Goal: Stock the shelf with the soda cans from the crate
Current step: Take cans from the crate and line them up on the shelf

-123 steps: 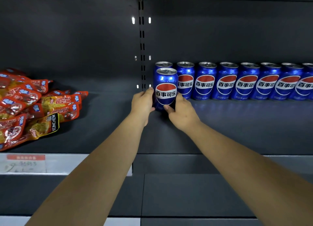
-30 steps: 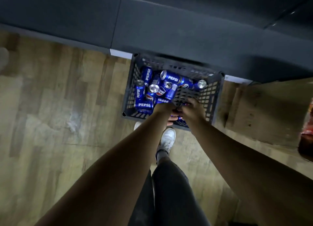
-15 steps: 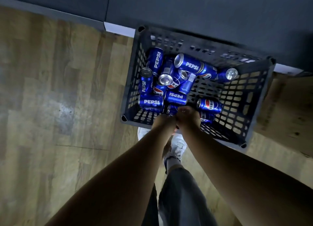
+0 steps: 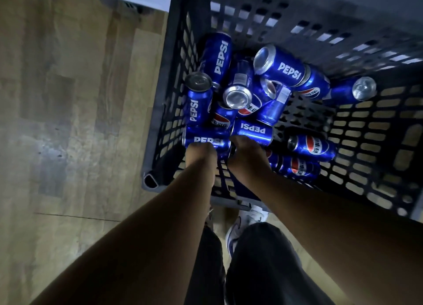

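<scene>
Crate (image 4: 320, 23) of dark slotted plastic is sitting on the wood-look floor (image 4: 68, 99), seen from straight above. Soda cans (image 4: 240, 94) are lying jumbled inside it, mostly heaped toward its left wall: blue, some on their sides, some tilted with silver ends showing. Two more cans (image 4: 313, 145) are lying on their sides toward the right of the crate floor, apart from the heap. A single can (image 4: 357, 89) is resting farther back near the right wall.

Both arms are reaching down over the near rim. Left hand (image 4: 200, 155) is touching the near side of a sideways can (image 4: 207, 140), the nearest one by the left wall. Right hand (image 4: 246, 156) is touching the neighbouring can (image 4: 251, 129), whose lettering is reading upside down from here. Hands are sitting just beside each other, backs to the camera. Fingers of both are pointing down and away, hidden under the knuckles. Cannot tell how far they are curling, or whether either has hold of a can.

Dark trouser legs (image 4: 263, 259) and a white shoe (image 4: 247, 217) are showing below the crate's near rim.
</scene>
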Demonstrator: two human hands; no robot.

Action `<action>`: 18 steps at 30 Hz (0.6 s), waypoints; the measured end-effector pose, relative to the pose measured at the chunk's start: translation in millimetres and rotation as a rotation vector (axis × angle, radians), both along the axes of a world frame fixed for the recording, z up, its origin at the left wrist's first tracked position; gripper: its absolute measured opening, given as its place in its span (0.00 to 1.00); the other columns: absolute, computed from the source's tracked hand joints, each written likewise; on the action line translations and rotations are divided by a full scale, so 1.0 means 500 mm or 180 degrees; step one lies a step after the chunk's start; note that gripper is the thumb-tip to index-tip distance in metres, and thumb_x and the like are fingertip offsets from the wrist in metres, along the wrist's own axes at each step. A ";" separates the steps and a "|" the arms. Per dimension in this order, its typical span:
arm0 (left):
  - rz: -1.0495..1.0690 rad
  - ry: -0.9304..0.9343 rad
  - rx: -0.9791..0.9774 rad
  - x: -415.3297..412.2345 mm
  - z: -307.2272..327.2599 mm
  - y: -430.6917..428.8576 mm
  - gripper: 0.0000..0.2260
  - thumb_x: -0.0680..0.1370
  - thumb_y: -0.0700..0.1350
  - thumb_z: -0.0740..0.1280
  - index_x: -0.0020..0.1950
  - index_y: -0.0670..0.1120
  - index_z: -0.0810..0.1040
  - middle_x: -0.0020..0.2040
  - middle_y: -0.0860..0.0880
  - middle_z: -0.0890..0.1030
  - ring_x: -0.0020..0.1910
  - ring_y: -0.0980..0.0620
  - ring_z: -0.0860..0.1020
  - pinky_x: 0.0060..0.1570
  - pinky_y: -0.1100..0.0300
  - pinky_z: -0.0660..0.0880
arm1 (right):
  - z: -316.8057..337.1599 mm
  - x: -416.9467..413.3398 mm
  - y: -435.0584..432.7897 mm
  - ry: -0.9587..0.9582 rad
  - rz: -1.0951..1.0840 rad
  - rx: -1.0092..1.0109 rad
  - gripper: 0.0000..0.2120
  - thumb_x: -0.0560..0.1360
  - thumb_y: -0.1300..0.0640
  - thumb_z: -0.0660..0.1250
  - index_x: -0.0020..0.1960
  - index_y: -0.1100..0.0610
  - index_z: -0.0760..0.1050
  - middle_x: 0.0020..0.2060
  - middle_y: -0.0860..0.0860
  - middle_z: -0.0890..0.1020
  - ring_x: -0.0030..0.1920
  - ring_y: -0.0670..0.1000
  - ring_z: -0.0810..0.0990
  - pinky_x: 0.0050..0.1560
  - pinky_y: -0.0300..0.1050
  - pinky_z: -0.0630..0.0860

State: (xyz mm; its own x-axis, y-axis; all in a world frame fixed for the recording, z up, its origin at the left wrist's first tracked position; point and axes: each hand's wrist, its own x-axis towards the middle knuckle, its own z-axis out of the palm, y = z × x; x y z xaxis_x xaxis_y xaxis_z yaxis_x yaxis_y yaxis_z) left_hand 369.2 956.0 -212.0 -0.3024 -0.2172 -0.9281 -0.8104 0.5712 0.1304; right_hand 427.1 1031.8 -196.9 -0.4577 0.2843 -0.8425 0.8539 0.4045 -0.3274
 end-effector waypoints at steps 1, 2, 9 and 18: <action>0.0029 0.0134 0.0013 0.000 -0.016 -0.006 0.16 0.82 0.41 0.55 0.68 0.38 0.69 0.65 0.39 0.74 0.64 0.42 0.74 0.36 0.63 0.70 | -0.012 -0.004 -0.009 0.0047 0.0321 0.0011 0.29 0.72 0.70 0.63 0.71 0.57 0.65 0.66 0.55 0.71 0.63 0.55 0.72 0.49 0.41 0.70; 0.0099 0.0149 0.0008 0.002 -0.033 -0.011 0.16 0.81 0.40 0.55 0.68 0.39 0.70 0.64 0.39 0.75 0.63 0.42 0.74 0.41 0.62 0.72 | -0.025 -0.006 -0.017 0.0124 0.0661 0.0058 0.31 0.71 0.70 0.65 0.72 0.58 0.63 0.68 0.56 0.69 0.65 0.55 0.70 0.54 0.43 0.71; -0.1671 0.0333 -0.0467 -0.015 -0.078 -0.025 0.12 0.79 0.40 0.60 0.62 0.38 0.69 0.47 0.42 0.72 0.49 0.47 0.70 0.48 0.59 0.66 | -0.118 -0.006 -0.041 0.0560 0.1388 0.0618 0.35 0.70 0.64 0.70 0.73 0.60 0.59 0.69 0.57 0.63 0.67 0.56 0.65 0.64 0.49 0.70; -0.2162 0.0208 -0.0929 -0.042 -0.113 -0.028 0.12 0.80 0.42 0.60 0.61 0.39 0.69 0.57 0.42 0.75 0.46 0.48 0.71 0.41 0.60 0.65 | -0.180 -0.031 -0.038 0.0404 0.1587 0.0768 0.45 0.69 0.50 0.73 0.75 0.52 0.48 0.69 0.55 0.56 0.69 0.56 0.59 0.68 0.53 0.62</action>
